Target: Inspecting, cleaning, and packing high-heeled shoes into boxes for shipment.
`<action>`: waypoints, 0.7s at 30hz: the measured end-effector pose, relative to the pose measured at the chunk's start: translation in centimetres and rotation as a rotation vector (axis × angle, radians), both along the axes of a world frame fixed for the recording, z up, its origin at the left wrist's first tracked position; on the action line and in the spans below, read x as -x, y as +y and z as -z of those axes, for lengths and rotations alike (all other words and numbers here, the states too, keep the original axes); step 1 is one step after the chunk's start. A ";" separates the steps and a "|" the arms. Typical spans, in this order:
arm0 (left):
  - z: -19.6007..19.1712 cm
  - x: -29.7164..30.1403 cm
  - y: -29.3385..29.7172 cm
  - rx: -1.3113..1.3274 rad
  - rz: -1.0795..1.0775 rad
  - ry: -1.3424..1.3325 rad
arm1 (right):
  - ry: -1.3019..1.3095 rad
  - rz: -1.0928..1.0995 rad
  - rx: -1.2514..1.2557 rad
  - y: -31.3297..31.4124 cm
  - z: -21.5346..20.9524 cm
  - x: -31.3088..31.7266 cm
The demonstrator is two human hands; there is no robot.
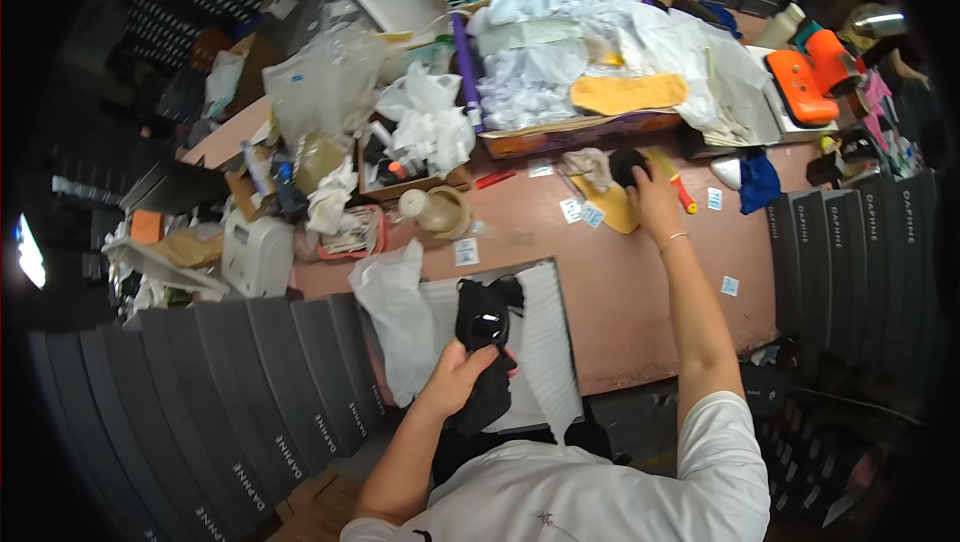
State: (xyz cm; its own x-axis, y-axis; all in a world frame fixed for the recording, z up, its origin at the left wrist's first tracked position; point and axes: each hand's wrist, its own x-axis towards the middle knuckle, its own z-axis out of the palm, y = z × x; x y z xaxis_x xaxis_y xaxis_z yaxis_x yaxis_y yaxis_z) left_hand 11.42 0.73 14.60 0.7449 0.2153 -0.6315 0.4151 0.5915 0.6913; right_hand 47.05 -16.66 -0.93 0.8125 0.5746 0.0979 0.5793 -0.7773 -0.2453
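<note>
My left hand (462, 374) is closed around a glossy black shoe (487, 326), holding it above an open shoe box (572, 362) lined with white tissue paper (545, 327). My right arm stretches to the far part of the table. There my right hand (656, 204) has its fingers on a dark round pad (627, 166), whose exact kind I cannot make out. Beside the pad lie a crumpled beige cloth (588, 168) and a yellow insole (620, 214). A red and yellow handled tool (684, 194) rests just right of this hand.
Grey shoe boxes stand in rows at left (250, 382) and right (850, 262). A carton (560, 137) full of white wrapping, an orange tape dispenser (800, 87), a beige container (435, 210) and a plastic bag (395, 317) surround the pinkish table (650, 332). Small printed cards lie scattered.
</note>
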 end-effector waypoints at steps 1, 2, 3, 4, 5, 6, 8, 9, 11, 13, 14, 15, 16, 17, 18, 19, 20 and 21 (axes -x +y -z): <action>-0.6 0.1 0.1 -0.031 0.009 -0.002 | 0.007 -0.012 -0.107 0.4 -0.9 -0.2; -1.0 0.4 0.4 -0.047 0.046 -0.007 | -0.072 -0.044 -0.339 1.2 -2.5 0.6; -1.3 0.7 0.3 -0.059 0.030 -0.026 | 0.047 -0.136 -0.480 2.6 -7.1 3.2; -1.2 1.4 0.3 -0.083 0.027 -0.043 | 0.163 -0.215 -0.604 3.7 -12.2 6.9; -1.2 1.8 0.1 -0.102 0.045 -0.071 | 0.139 -0.428 -0.660 4.2 -15.3 10.4; -1.5 2.2 -0.2 -0.139 0.088 -0.079 | 0.190 -0.697 -0.674 4.3 -17.2 14.0; -2.6 2.8 -1.0 -0.208 0.190 -0.104 | 0.129 -1.150 -0.534 3.7 -20.3 19.5; -3.2 3.4 -1.5 -0.216 0.214 -0.096 | 0.082 -1.282 -0.546 3.1 -19.4 21.4; -4.4 4.7 -2.7 -0.241 0.243 -0.082 | -0.047 -1.271 -0.436 2.0 -18.7 21.0; -4.3 6.1 -3.8 -0.212 0.203 0.026 | -0.094 -1.095 -0.204 0.9 -16.5 19.6; -4.2 6.6 -4.1 -0.208 0.165 -0.011 | -0.092 -1.026 -0.227 0.5 -16.8 18.6; -4.2 7.1 -4.3 -0.205 0.126 -0.049 | -0.089 -0.958 -0.251 0.3 -17.3 18.2; -4.7 7.7 -4.4 -0.246 0.141 -0.066 | -0.029 -1.061 -0.413 0.1 -17.6 20.0; -4.7 8.1 -5.1 -0.266 0.144 -0.085 | 0.053 -1.155 -0.560 -0.1 -20.3 23.1; -4.7 8.3 -5.6 -0.293 0.151 -0.105 | -0.021 -1.336 -0.585 0.1 -22.8 25.1; -5.0 8.3 -5.7 -0.322 0.173 -0.132 | -0.040 -1.392 -0.507 0.2 -20.8 25.9; -5.3 8.7 -5.8 -0.368 0.176 -0.045 | -0.024 -1.325 -0.450 0.2 -19.8 25.7; -4.1 9.7 -5.3 -0.410 0.274 0.055 | -0.023 -1.273 -0.393 0.5 -19.1 24.2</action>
